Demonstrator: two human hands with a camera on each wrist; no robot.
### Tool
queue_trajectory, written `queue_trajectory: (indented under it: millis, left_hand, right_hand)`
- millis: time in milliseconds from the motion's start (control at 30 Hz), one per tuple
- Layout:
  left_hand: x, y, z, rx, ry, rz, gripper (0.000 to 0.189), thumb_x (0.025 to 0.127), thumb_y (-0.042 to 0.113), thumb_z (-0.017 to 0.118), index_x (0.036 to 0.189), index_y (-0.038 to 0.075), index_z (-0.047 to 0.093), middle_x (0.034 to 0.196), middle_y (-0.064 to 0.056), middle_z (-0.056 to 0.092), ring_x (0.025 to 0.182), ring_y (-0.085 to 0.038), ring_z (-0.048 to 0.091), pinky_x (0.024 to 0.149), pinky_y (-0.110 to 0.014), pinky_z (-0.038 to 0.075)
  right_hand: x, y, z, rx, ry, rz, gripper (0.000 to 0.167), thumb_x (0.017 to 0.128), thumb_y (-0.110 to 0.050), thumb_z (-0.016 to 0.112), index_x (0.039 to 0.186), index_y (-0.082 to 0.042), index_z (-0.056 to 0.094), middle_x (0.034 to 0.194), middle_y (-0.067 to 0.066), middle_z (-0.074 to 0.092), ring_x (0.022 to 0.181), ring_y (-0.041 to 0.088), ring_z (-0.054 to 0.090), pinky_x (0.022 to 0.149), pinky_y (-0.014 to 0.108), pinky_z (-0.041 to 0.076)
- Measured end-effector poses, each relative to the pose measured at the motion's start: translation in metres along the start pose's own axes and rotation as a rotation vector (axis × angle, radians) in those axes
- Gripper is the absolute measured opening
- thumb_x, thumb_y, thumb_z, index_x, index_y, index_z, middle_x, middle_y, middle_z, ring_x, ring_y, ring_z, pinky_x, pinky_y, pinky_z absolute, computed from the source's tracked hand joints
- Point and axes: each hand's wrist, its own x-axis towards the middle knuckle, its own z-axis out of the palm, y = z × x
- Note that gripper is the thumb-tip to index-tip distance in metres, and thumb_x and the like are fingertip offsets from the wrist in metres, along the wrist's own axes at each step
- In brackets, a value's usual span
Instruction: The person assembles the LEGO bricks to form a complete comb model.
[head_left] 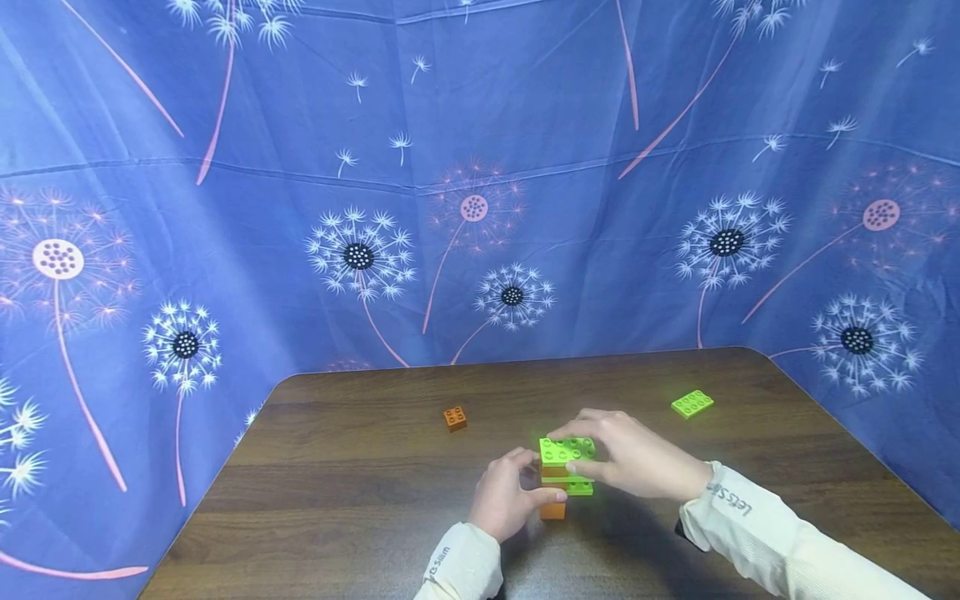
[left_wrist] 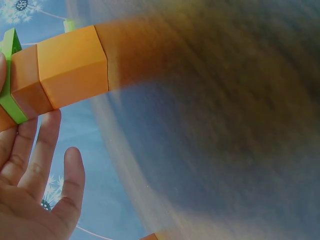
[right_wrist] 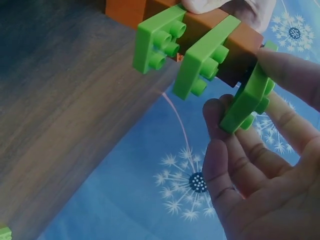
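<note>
A tower of alternating orange blocks (head_left: pixel 553 511) and flat green blocks (right_wrist: pixel 196 62) stands on the table, the green ones jutting out to one side. My right hand (head_left: pixel 637 454) pinches the top flat green block (head_left: pixel 557 452) between thumb and fingers. In the right wrist view that block sits slightly tilted, with a dark gap beside the orange block under it. My left hand (head_left: pixel 504 497) steadies the tower from the left, thumb across its near side. Its fingertips (left_wrist: pixel 50 117) touch the orange blocks in the left wrist view.
A loose orange block (head_left: pixel 454 418) lies behind the tower to the left. Another flat green block (head_left: pixel 692 404) is at the back right of the brown wooden table (head_left: pixel 337 475). A blue dandelion-print cloth (head_left: pixel 420 275) hangs beyond the table's edges.
</note>
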Motion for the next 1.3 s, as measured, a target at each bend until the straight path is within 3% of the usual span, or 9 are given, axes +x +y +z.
queue_trajectory:
  millis: [400,633,1000,1300]
  left_hand:
    - [0.001,0.001,0.0,-0.019,0.01,0.006,0.042,0.074,0.03,0.09,0.107,0.01,0.074,0.098,0.006,0.07,0.084,-0.008,0.067,0.074,-0.026,0.053]
    - [0.001,0.001,-0.002,-0.042,0.01,-0.011,0.04,0.074,0.028,0.091,0.107,0.011,0.074,0.097,0.006,0.069,0.085,-0.011,0.067,0.073,-0.028,0.053]
    - [0.001,-0.001,-0.002,-0.037,0.004,-0.003,0.042,0.073,0.029,0.091,0.107,0.011,0.074,0.097,0.006,0.069,0.084,-0.009,0.067,0.074,-0.028,0.053]
    - [-0.001,-0.001,0.0,0.004,0.009,0.014,0.042,0.073,0.03,0.091,0.107,0.011,0.074,0.096,0.005,0.069,0.084,-0.009,0.065,0.072,-0.028,0.052]
  right_hand:
    - [0.012,-0.009,-0.009,-0.045,-0.042,0.043,0.033,0.083,-0.022,0.082,0.115,-0.015,0.075,0.103,-0.008,0.071,0.093,0.016,0.065,0.083,0.045,0.052]
    - [0.014,-0.013,-0.007,-0.057,-0.032,0.068,0.032,0.082,-0.021,0.083,0.113,-0.016,0.076,0.098,-0.01,0.067,0.087,0.012,0.062,0.077,0.04,0.051]
    - [0.001,-0.012,0.014,-0.081,0.117,0.072,0.035,0.082,-0.016,0.084,0.116,-0.013,0.074,0.104,-0.006,0.069,0.09,0.014,0.067,0.079,0.04,0.056]
    - [-0.007,-0.007,0.028,0.022,0.206,0.091,0.04,0.082,-0.016,0.084,0.12,-0.014,0.072,0.104,-0.009,0.066,0.091,0.01,0.064,0.078,0.035,0.054]
